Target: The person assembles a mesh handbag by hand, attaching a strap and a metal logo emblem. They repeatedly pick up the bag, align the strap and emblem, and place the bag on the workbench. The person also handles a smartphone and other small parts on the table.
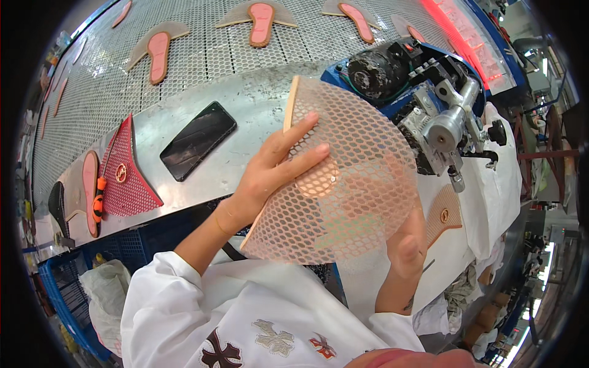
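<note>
A beige mesh shoe upper (pixel 362 184) with pale strip edging and a small round emblem spans the space in front of me. My left hand (pixel 257 175) grips its left edge, two fingers stretched over the mesh and the thumb hidden beneath. Behind the right part of the mesh is my right hand (pixel 408 242), its palm turned up and thumb apart. Its fingers show dimly through the holes, lying open against the underside. Just beyond stands a machine (pixel 442 126) with a metal head and a blue base. A similar beige upper (pixel 445 214) lies to the right on a white surface.
A black phone (pixel 198 141), a red mesh upper (pixel 130 175) and an orange-black handled tool (pixel 98 199) lie on the metal ledge. Pink insoles (pixel 261 23) sit on the perforated conveyor beyond. A blue crate (pixel 67 294) stands below left. White cloth (pixel 497 178) hangs at right.
</note>
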`<state>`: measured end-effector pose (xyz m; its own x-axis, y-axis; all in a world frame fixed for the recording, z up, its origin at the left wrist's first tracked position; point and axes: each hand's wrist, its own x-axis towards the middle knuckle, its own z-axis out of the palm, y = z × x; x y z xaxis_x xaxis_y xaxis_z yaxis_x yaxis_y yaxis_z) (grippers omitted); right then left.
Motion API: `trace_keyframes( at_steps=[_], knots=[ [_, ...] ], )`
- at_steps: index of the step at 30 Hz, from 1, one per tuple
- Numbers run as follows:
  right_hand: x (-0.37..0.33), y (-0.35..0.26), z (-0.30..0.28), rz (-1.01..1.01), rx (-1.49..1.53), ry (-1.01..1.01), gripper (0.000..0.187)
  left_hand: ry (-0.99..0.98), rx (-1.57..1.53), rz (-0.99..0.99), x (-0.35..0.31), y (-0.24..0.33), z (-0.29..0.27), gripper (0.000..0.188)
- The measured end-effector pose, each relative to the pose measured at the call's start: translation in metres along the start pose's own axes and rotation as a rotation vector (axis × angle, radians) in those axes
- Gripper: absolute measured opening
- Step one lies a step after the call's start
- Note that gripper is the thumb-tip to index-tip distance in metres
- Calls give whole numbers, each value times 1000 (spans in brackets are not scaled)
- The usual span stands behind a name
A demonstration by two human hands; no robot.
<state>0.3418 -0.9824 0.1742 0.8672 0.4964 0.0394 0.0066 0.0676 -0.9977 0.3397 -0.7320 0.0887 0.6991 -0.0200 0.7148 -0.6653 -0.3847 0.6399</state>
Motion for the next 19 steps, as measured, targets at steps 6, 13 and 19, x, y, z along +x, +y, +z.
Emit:
trace_keyframes(
  at_steps=[6, 13, 19],
  knots=[
    [14, -1, 13, 24, -26, -96, 114, 16, 187, 25, 1, 0, -35, 55],
    [70, 6, 50, 171, 116, -309, 100, 64, 510, 116, 4, -4, -116, 50],
    [109, 33, 85, 173, -426, -316, 77, 281, 1082, 312, 33, -31, -290, 41]
  ],
)
